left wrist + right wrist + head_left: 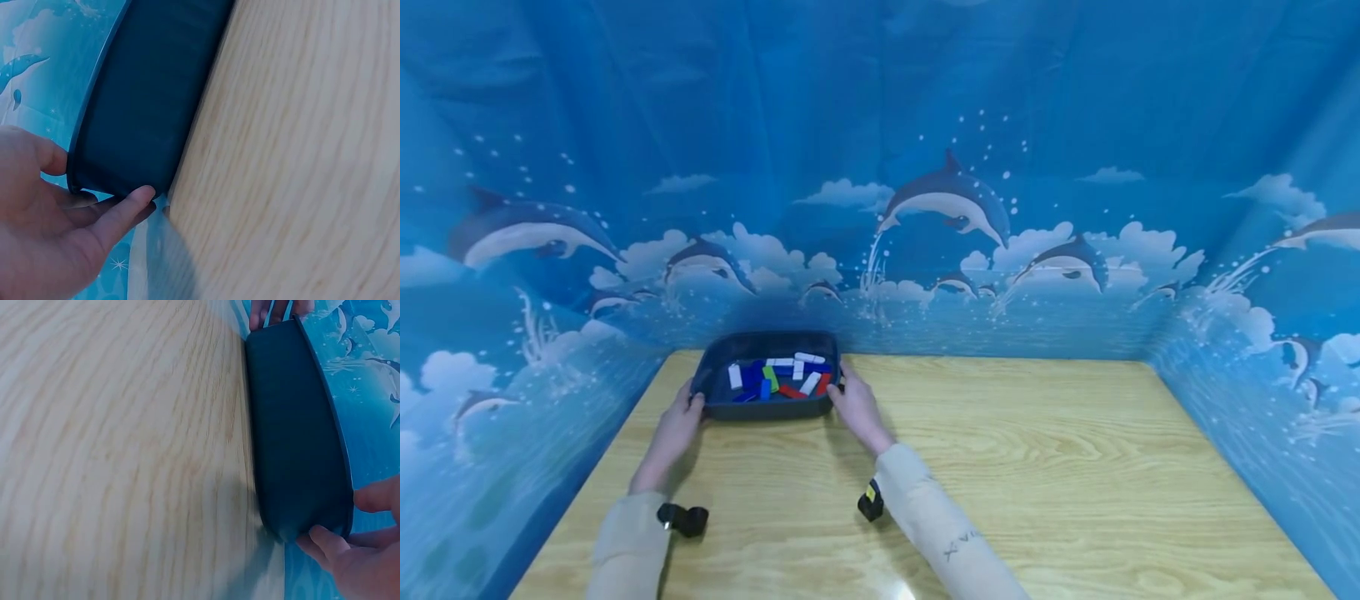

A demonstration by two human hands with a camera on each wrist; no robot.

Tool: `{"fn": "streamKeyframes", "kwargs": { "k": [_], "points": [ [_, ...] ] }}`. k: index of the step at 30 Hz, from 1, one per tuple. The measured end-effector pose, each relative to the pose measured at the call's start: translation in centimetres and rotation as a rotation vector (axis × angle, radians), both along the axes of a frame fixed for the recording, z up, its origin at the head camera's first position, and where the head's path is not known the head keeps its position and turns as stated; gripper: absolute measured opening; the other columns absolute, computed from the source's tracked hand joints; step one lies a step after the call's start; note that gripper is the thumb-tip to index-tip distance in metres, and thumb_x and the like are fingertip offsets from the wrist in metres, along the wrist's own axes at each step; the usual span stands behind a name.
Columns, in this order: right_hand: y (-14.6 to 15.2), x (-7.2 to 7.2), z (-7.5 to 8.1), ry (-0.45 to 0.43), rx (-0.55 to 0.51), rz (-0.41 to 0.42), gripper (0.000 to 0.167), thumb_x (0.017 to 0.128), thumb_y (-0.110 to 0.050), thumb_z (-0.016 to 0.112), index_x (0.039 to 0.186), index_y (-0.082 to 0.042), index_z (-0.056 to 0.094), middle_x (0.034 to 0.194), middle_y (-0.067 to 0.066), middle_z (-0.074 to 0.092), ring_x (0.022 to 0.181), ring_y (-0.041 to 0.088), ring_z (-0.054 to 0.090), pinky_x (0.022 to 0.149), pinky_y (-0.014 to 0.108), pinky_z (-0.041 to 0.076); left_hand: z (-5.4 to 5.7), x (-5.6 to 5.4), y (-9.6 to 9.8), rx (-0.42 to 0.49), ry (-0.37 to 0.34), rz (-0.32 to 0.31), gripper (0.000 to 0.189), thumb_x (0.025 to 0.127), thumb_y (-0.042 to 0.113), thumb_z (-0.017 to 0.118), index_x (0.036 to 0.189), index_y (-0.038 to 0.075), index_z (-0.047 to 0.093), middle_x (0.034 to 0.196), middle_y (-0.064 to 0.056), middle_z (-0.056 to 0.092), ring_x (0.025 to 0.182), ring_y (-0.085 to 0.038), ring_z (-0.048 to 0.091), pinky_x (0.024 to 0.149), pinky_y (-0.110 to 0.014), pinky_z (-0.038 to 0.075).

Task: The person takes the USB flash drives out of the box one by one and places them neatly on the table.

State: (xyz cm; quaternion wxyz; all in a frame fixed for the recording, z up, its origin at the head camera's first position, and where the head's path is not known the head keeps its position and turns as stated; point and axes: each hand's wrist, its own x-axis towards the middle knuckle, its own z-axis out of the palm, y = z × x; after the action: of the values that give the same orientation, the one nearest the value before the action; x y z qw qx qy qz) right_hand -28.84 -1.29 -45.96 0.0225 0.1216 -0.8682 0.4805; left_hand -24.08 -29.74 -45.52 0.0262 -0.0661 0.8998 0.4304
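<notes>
Bin (767, 411) of blocks (771, 379) stands at the far left of the table (1037, 467) in the head view, your left hand (674, 433) and right hand (859, 410) gripping opposite ends. Left wrist view: your grip spans one end. Right wrist view: you clasp the nearer corner.

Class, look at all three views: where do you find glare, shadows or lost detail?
Head view: a glare spot on the table at the bottom edge, plus soft shadow beside the right sleeve; left wrist view: the tray looks dark, its wall nearly featureless; right wrist view: a blurry-edged shadow on the table beside the tray's lower end.
</notes>
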Motion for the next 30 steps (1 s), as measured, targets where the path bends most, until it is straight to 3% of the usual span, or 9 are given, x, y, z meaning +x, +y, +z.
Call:
{"fn": "streamKeyframes", "kwargs": {
  "k": [7,16,24,30],
  "points": [
    [0.1,-0.2,-0.5,-0.057,-0.153,-0.014,0.053,0.100,-0.005,0.057,0.150,0.005,0.040,0.145,0.025,0.053,0.122,0.039,0.062,0.099,0.045,0.053,0.2,0.3,0.5,0.007,-0.002,0.004,0.059,0.110,0.024,0.017,0.156,-0.010,0.000,0.155,-0.042,0.018,0.131,-0.054,0.046,0.115,-0.061,0.031],
    [0.5,-0.4,-1.0,-0.065,-0.198,-0.047,0.054,0.097,-0.003,0.057,0.148,0.006,0.041,0.141,0.026,0.055,0.119,0.040,0.063,0.098,0.046,0.054,0.2,0.6,1.1,0.002,-0.011,-0.001,0.060,0.110,0.024,0.017,0.156,-0.011,0.000,0.155,-0.042,0.017,0.134,-0.055,0.042,0.113,-0.061,0.033],
    [1.3,0.2,-0.8,-0.090,-0.241,-0.050,0.056,0.096,-0.003,0.059,0.148,0.005,0.041,0.141,0.025,0.055,0.119,0.040,0.062,0.098,0.046,0.054,0.1,1.0,1.9,-0.019,-0.033,-0.009,0.062,0.111,0.024,0.017,0.155,-0.009,-0.010,0.158,-0.040,0.004,0.142,-0.056,0.024,0.119,-0.061,0.019],
    [1.9,0.3,-0.8,-0.084,-0.248,-0.063,0.055,0.095,-0.002,0.058,0.147,0.006,0.042,0.139,0.026,0.056,0.117,0.040,0.063,0.097,0.046,0.054,0.0,1.3,2.7,-0.036,-0.026,-0.021,0.062,0.111,0.024,0.017,0.155,-0.004,-0.017,0.159,-0.038,0.002,0.140,-0.056,0.029,0.119,-0.061,0.017]
  ]
}}
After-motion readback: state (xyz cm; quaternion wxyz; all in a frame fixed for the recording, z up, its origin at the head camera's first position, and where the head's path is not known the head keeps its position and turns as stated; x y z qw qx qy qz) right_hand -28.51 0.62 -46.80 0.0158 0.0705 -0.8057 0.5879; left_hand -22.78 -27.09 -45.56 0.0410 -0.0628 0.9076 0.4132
